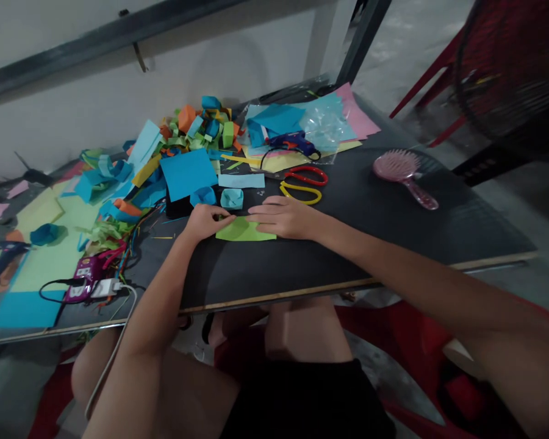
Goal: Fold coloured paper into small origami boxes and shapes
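Observation:
A light green strip of paper (244, 229) lies on the dark tabletop near its front edge, with both hands on it. My left hand (204, 223) is closed at the strip's upper left edge, thumb and fingers pinched together on the paper. My right hand (289, 217) lies nearly flat over the right part, fingers stretched out and pressing on it. Just behind the hands are a small folded light blue paper cup (232, 199) and a darker blue one (204, 196). Red and yellow handled scissors (304, 184) lie behind my right hand; their blades are not clearly visible.
A heap of coloured paper pieces (196, 131) stands at the back. A blue glue gun (293, 141) rests on paper sheets (343, 119). To the right lies a pink hairbrush (402, 174), with a fan (507, 73) beyond. A purple power strip (85, 277) with cables sits left.

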### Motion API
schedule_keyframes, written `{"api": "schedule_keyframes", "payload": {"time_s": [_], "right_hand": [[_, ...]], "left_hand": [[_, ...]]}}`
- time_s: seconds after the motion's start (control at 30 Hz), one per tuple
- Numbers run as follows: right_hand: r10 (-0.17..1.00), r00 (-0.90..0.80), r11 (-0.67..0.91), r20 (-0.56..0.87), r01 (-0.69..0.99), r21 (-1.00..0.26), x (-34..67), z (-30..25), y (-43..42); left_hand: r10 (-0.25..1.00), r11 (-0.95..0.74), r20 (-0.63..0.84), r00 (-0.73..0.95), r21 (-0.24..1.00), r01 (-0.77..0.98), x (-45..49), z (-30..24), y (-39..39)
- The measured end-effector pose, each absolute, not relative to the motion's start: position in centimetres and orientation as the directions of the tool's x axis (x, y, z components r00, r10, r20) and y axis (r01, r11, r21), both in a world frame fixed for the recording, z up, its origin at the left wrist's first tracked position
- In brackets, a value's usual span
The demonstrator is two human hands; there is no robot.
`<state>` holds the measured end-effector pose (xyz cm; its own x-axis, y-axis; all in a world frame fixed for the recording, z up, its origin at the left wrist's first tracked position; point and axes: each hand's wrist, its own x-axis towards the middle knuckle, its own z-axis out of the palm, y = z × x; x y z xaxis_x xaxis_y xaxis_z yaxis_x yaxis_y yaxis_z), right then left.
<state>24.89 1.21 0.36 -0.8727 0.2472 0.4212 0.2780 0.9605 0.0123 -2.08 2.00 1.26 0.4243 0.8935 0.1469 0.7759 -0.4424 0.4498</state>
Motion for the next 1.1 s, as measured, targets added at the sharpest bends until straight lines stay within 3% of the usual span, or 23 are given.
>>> {"api": "schedule_keyframes", "payload": {"time_s": [0.13, 0.23, 0.3, 0.4, 0.6, 0.8, 0.97, 1.1], "right_hand": [[0.341, -0.849, 0.938, 0.403, 0.275, -0.213, 26.7, -1.3, 2.5], [0.460, -0.815, 0.845, 0.352, 0.281, -0.454, 27.7, -1.9, 3.1], [0.496, -0.818, 0.794, 0.291, 0.292, -0.533, 27.9, -1.7, 3.3], [0.515, -0.816, 0.782, 0.264, 0.320, -0.535, 28.0, -1.2, 3.0], [0.527, -0.744, 0.811, 0.412, 0.295, -0.505, 27.5, -0.6, 2.2], [0.742, -0.629, 0.604, 0.233, 0.476, -0.639, 27.3, 0.0, 1.9], [0.869, -0.471, 0.457, 0.155, 0.639, -0.619, 26.7, 0.0, 1.8], [0.914, -0.375, 0.391, 0.157, 0.707, -0.589, 26.1, -0.1, 1.7]], "left_hand": [[0.852, -0.519, 0.209, 0.480, 0.209, 0.829, -2.5, 2.8, 1.4], [0.752, -0.656, 0.228, 0.618, 0.171, 0.735, -1.9, 3.6, 1.0], [0.678, -0.734, 0.216, 0.702, 0.177, 0.655, -1.2, 3.5, 0.8], [0.634, -0.773, 0.197, 0.748, 0.172, 0.610, -0.3, 2.9, 0.7], [0.641, -0.767, 0.202, 0.740, 0.206, 0.608, -0.4, 2.5, 0.5], [0.739, -0.653, 0.092, 0.668, 0.343, 0.675, -0.4, 3.2, 0.8], [0.846, -0.509, 0.100, 0.524, 0.445, 0.737, 0.1, 2.6, 0.9], [0.904, -0.374, 0.025, 0.427, 0.530, 0.761, 0.4, 2.4, 1.0]]}}
